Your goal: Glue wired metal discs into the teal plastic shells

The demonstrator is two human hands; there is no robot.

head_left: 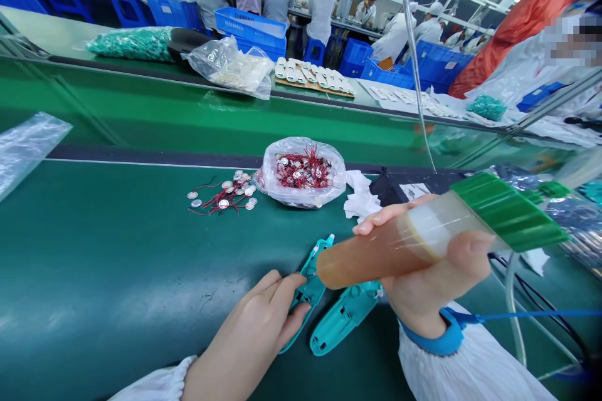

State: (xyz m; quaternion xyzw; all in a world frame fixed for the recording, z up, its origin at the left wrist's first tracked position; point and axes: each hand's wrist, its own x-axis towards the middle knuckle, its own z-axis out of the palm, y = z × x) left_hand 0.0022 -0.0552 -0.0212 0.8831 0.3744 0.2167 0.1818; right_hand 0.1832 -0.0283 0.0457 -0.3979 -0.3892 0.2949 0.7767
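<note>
My left hand pinches a teal plastic housing half by its sides against the green mat. A second teal housing half lies open-side up just to its right. In my right hand is a glue syringe, a clear barrel part-filled with amber liquid and topped by a green cap. The syringe slants down to the left, its lower end over the first housing half. That end hides part of the housing, and I cannot see a needle. A blue wrist strap circles my right wrist.
Behind the housings sits a plastic-lined bowl of red-wired discs. More wired discs lie left of it, crumpled paper right. A raised shelf carries bags and a board of white parts. Tubing runs at the right.
</note>
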